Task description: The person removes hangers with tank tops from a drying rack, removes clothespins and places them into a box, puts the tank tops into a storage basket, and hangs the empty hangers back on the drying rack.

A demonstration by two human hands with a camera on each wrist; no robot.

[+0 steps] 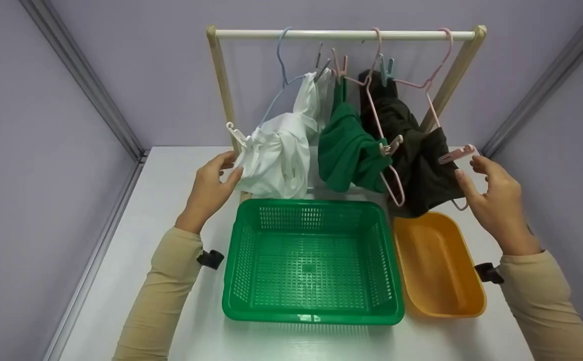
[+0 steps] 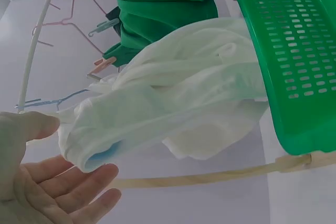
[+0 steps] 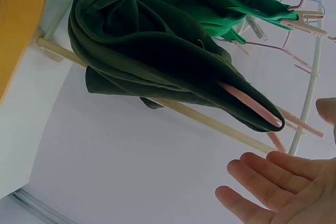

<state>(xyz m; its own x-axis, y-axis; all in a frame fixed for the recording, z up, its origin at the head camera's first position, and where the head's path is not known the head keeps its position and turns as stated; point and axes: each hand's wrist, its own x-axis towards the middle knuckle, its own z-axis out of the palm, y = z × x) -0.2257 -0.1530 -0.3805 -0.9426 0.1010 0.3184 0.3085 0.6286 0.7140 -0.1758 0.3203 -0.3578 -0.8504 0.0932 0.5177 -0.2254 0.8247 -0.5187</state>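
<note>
My left hand (image 1: 211, 183) is beside the near end of a white garment (image 1: 283, 155), thumb and fingers spread around its edge. A white clothespin (image 1: 239, 136) clips that garment to a blue hanger (image 1: 282, 65). At the right, my right hand (image 1: 502, 200) is close to a pink clothespin (image 1: 455, 154) on a dark green garment (image 1: 421, 150). In the right wrist view its loose fingers stand apart from the cloth. That garment hangs from a pink hanger (image 1: 429, 87). Between them a bright green garment (image 1: 349, 145) hangs from another pink hanger (image 1: 375, 113), with a pale clothespin (image 1: 391, 145) at its near end.
The hangers hook over the white bar (image 1: 341, 34) of a wooden-sided rack (image 1: 223, 85). In front stand a green perforated basket (image 1: 314, 318) and a yellow tub (image 1: 444, 315) on a white table (image 1: 116, 281). Grey walls (image 1: 60, 150) enclose the sides.
</note>
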